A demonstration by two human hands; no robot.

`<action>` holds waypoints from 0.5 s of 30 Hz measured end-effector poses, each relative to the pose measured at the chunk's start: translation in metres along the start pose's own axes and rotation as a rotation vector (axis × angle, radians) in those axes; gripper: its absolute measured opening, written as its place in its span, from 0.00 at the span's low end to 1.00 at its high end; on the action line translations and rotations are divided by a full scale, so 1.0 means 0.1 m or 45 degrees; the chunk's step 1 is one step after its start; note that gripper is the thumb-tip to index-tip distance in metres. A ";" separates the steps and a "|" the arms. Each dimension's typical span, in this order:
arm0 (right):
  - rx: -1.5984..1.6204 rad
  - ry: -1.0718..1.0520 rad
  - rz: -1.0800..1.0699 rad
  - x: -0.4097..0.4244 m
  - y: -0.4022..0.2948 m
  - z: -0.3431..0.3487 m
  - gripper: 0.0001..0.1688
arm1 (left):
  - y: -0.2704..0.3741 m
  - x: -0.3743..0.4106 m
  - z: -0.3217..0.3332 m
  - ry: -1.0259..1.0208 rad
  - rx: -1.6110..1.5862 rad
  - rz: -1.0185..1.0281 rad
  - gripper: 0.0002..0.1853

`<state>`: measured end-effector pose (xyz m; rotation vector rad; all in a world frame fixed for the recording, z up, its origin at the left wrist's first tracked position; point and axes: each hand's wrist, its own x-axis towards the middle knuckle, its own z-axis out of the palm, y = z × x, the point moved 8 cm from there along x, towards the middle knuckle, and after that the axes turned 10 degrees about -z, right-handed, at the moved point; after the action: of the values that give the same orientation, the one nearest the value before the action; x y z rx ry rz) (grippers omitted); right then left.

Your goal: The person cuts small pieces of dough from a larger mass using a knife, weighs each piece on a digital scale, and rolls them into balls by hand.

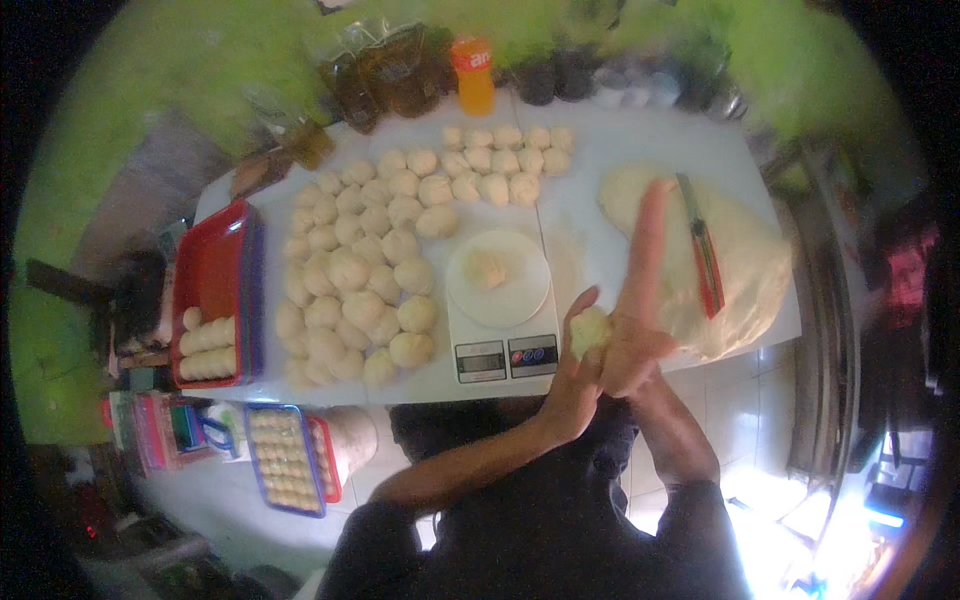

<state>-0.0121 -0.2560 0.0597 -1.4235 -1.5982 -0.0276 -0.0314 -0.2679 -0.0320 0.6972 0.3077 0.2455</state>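
Observation:
My left hand (574,386) cups a small piece of dough (590,334) in front of the large dough mass. Blurred, my right hand (641,300) crosses against the left at the wrist end, its fingers stretched away from me; whether it grips the dough piece is hidden. To the left of the hands stands a white digital kitchen scale (504,358) with a small dough scrap (489,270) on its round plate. At right lies the big dough mass (750,277), and a utility knife (703,262) with a red and black handle rests on it. Many dough balls (352,270) cover the table's left half.
A stacked red tray (214,274) holds some dough balls at the table's left end. An orange bottle (474,79) and dark jars (397,71) line the back wall. Below left, a blue-rimmed tray (285,461) full of dough balls overlaps a red one (328,469).

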 end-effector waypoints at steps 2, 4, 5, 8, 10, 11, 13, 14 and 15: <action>0.017 0.011 0.009 0.06 0.10 0.13 0.55 | 0.43 -0.05 -0.46 0.365 1.068 0.405 0.29; -0.155 -0.040 0.075 0.11 0.22 0.27 0.50 | 0.86 -0.07 -0.96 0.645 1.017 0.430 0.26; -0.311 -0.098 0.111 0.15 0.33 0.38 0.46 | 1.07 -0.11 -1.24 0.724 0.785 0.467 0.25; -0.222 -0.387 0.154 0.04 0.96 0.75 0.40 | 1.45 -0.02 -1.12 0.483 0.523 0.489 0.29; 0.063 -0.396 0.272 0.02 1.10 0.79 0.37 | 1.62 0.03 -1.00 0.407 0.687 0.612 0.31; 0.206 -0.284 0.400 -0.06 1.19 0.66 0.37 | 1.67 0.07 -0.93 0.449 0.773 0.660 0.32; 0.518 -0.114 0.558 -0.09 1.08 0.37 0.39 | 1.73 0.14 -0.84 0.552 0.925 0.771 0.33; 0.685 -0.048 0.594 -0.12 0.79 0.17 0.41 | 1.58 0.24 -0.84 0.452 0.620 0.646 0.35; 0.854 0.023 0.635 -0.21 0.58 0.08 0.45 | 1.32 0.32 -0.76 0.348 0.319 0.510 0.37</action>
<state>0.0257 -0.2485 0.0105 -1.2232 -1.0434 0.7174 -0.0446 -0.1146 -0.0061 0.9739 0.4638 0.6957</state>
